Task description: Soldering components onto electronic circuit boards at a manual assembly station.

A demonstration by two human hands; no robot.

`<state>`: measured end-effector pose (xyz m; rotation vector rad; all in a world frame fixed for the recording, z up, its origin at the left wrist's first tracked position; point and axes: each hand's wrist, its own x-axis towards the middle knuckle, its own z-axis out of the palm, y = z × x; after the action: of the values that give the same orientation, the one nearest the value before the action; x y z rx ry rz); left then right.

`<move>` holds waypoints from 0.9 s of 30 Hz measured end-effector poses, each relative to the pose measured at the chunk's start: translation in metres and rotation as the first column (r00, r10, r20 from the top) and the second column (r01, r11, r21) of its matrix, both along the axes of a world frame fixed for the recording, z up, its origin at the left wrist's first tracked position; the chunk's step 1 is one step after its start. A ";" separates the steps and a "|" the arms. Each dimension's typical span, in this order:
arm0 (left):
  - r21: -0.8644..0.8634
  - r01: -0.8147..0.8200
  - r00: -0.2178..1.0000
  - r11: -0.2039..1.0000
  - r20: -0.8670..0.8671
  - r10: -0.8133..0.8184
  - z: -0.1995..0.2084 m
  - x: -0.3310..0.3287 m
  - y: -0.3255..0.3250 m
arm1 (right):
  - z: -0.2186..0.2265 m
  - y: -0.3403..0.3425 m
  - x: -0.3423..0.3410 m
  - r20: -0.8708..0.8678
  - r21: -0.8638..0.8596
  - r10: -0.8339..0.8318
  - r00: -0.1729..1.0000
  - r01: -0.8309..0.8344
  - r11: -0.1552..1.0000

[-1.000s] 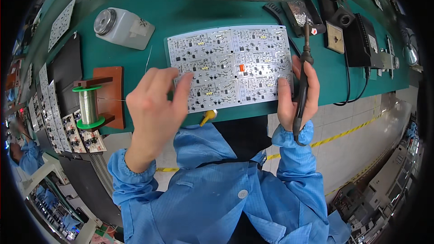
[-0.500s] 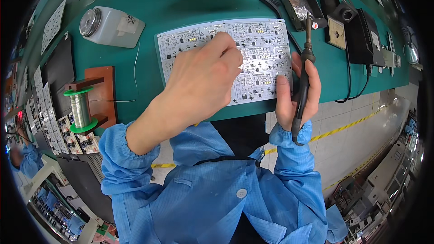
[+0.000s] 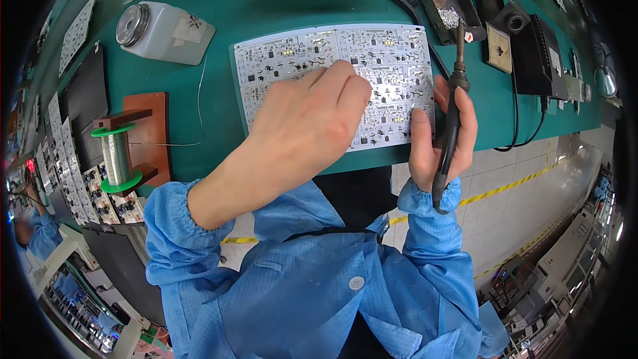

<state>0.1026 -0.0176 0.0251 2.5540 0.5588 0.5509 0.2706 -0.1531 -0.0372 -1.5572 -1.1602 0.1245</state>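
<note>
- The circuit board (image 3: 395,80) lies on the green table (image 3: 279,6).
- The left hand (image 3: 316,116) covers its middle, fingers bunched; tips hidden, cannot tell what they pinch.
- The right hand (image 3: 425,153) holds a soldering iron (image 3: 452,123), fingers curled around it.
- A wire spool (image 3: 117,159) stands left.

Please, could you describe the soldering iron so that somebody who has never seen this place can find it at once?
On the green table lies a white panel of circuit boards. By its right edge is the person's right hand, which holds the soldering iron. It is slim and black-handled, its metal tip pointing away from the person, unlike the boxy black unit farther right.
</note>
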 end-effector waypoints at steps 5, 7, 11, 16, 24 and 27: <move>0.054 -0.173 0.944 0.983 0.295 0.150 0.024 -0.046 0.001 | 0.000 0.000 -0.001 -0.028 0.007 0.006 1.000 -0.005 1.000; 0.116 -0.378 0.878 0.918 0.360 0.316 0.030 -0.072 0.006 | 0.001 -0.001 -0.001 -0.041 -0.001 0.004 0.999 -0.004 1.000; -0.150 -0.574 0.737 0.805 0.334 0.588 0.022 -0.114 0.011 | 0.001 0.000 -0.004 -0.046 -0.005 -0.011 0.999 0.010 1.000; -0.275 -0.636 0.686 0.721 0.226 0.692 -0.006 -0.129 0.018 | 0.001 0.000 -0.004 -0.031 -0.008 -0.016 0.999 0.016 1.000; -0.094 -0.642 0.746 0.761 0.155 0.648 -0.022 -0.122 0.029 | 0.000 -0.001 -0.003 0.020 -0.021 -0.032 0.999 0.032 0.999; -0.123 -0.646 0.734 0.753 0.169 0.658 -0.025 -0.120 0.030 | -0.001 0.000 -0.003 0.007 -0.018 -0.040 0.999 0.040 0.999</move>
<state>-0.0172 0.0127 0.0006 2.1528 1.3948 1.0003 0.2671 -0.1534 -0.0378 -1.5967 -1.1356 0.1033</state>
